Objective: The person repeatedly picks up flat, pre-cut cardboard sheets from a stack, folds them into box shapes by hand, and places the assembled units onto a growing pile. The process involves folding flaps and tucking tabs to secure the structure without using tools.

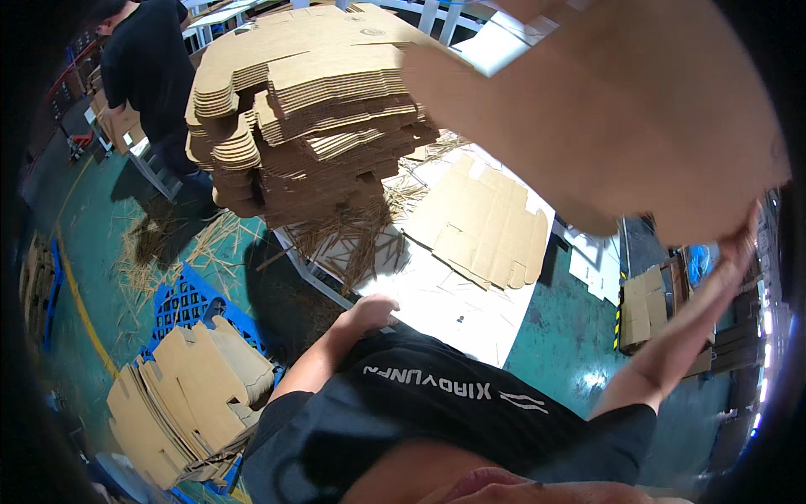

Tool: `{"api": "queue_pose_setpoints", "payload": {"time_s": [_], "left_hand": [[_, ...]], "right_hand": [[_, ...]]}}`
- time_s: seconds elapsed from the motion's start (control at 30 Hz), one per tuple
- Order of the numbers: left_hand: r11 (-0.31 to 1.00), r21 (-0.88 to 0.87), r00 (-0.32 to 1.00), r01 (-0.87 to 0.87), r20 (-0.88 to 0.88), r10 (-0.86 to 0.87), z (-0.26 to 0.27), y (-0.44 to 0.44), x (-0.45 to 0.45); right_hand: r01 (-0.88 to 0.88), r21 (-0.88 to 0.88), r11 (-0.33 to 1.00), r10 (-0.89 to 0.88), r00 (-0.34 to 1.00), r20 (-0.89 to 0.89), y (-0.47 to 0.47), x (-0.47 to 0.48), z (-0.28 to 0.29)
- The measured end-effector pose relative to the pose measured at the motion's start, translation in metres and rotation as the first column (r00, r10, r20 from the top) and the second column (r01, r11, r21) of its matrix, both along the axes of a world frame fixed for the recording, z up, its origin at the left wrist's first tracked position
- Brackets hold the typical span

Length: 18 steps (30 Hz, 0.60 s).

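Observation:
A large die-cut cardboard sheet [604, 120], blurred and raised at the upper right, has my right hand [742, 242] gripping its lower right edge. My left hand [373, 313], fingers curled in, is by the near edge of the white table [441, 315]; nothing shows in it. Between the hands, a flat die-cut cardboard blank [485, 220] lies on the tabletop. Beyond my left hand rises a tall stack of cardboard blanks [327, 82] with slotted, notched edges. Thin cardboard offcut strips [352, 239] are heaped at the foot of that stack.
More blanks [189, 390] lean on a blue plastic pallet [182, 302] at lower left. Strips litter the green floor [157, 252]. A person in dark clothing [148, 75] stands at upper left. Cardboard boxes [645, 302] are at right behind black-yellow tape.

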State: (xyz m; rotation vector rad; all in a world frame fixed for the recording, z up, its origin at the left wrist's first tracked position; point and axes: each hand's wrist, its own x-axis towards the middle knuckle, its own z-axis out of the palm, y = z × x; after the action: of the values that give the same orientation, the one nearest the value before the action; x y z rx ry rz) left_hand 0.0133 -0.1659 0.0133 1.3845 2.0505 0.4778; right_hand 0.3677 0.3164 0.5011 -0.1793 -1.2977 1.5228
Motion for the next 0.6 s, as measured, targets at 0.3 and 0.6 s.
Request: {"api": "queue_pose_setpoints", "payload": {"time_s": [0.3, 0.6], "left_hand": [[0.998, -0.053, 0.999, -0.029, -0.047, 0.027, -0.002, -0.041, 0.005], [0.951, -0.071, 0.951, -0.301, 0.046, 0.305, 0.011, -0.087, 0.019]], "right_hand": [[-0.459, -0.577, 0.675, 0.333, 0.888, -0.317, -0.191, -0.394, -0.057], [-0.389, -0.729, 0.563, 0.686, 0.712, 0.15, -0.305, -0.427, -0.213]]}}
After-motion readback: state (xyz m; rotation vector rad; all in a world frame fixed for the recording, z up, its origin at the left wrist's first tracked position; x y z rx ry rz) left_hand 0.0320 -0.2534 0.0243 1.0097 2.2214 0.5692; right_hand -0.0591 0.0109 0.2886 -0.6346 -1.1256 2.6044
